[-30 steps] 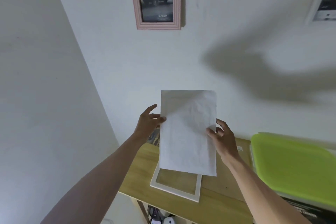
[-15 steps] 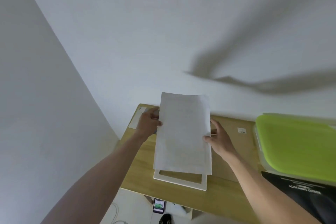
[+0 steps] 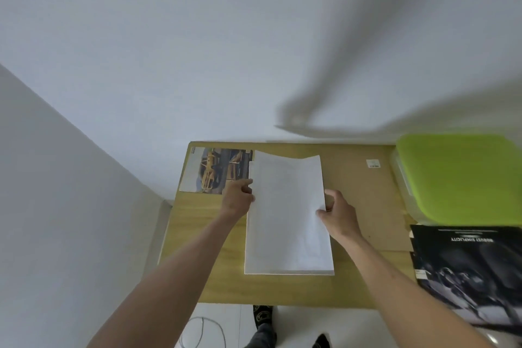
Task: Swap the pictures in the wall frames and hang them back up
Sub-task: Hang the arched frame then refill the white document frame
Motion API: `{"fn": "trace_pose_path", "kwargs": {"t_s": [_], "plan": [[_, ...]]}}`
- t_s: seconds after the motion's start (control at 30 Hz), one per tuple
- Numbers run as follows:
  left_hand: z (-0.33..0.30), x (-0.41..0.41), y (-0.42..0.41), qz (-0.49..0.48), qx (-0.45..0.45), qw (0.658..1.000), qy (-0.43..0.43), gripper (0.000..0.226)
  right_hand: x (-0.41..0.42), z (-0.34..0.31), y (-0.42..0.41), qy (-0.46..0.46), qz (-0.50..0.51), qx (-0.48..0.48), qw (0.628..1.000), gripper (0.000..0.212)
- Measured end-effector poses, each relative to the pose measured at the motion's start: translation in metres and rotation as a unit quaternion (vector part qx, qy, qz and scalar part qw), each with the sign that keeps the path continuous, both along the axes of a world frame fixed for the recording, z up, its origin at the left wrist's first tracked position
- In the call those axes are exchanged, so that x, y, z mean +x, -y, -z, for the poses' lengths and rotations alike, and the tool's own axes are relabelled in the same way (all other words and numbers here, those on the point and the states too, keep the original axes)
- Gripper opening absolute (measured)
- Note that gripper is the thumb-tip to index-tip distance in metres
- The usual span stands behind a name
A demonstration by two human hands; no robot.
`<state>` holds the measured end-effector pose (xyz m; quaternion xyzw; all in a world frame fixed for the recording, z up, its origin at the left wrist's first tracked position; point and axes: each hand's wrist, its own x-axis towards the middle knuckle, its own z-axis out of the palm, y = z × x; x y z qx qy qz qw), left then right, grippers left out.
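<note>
Head view: I hold a white sheet (image 3: 286, 215) blank side up, left hand (image 3: 236, 197) pinching its left edge, right hand (image 3: 337, 213) pinching its right edge. It lies over the white frame (image 3: 288, 272) on the table (image 3: 223, 277), and only the frame's near edge shows beneath. A car picture (image 3: 216, 170) lies at the far left corner, just beside the sheet.

Risks, as I judge them: the far edge is curling, so the sheet may crease or seat crooked in the frame.

Legible writing: "ROBUST SIMPLICITY", inverted, on the black print (image 3: 469, 271) at right. The small label (image 3: 372, 163) on the brown board (image 3: 361, 200) is unreadable.
</note>
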<state>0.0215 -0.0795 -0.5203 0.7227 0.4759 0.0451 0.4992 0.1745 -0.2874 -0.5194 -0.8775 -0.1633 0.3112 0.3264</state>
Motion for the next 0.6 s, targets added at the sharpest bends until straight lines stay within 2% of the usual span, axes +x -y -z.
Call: {"fn": "trace_pose_path", "kwargs": {"t_s": [0.13,0.3,0.37,0.43,0.5,0.6], "plan": [[0.010,0.006,-0.005,0.023,0.016,0.999,-0.032,0.054,-0.001,0.009,-0.002,0.052,-0.056,-0.094,0.993,0.054],[0.022,0.000,-0.012,0.086,0.105,0.988,-0.075,0.034,-0.003,0.016,-0.007,0.113,-0.117,-0.165,0.973,0.045],[0.025,-0.006,-0.014,0.140,0.141,0.973,-0.119,0.042,-0.003,0.020,-0.011,0.124,-0.135,-0.172,0.968,0.044],[0.034,-0.013,-0.014,0.225,0.176,0.944,-0.167,0.054,-0.004,0.024,-0.013,0.134,-0.157,-0.177,0.962,0.048],[0.040,-0.019,-0.012,0.275,0.177,0.928,-0.180,0.055,-0.005,0.026,-0.013,0.138,-0.180,-0.189,0.955,0.052],[0.045,-0.026,-0.010,0.294,0.187,0.922,-0.169,0.051,-0.005,0.028,-0.009,0.142,-0.196,-0.194,0.951,0.054]]}}
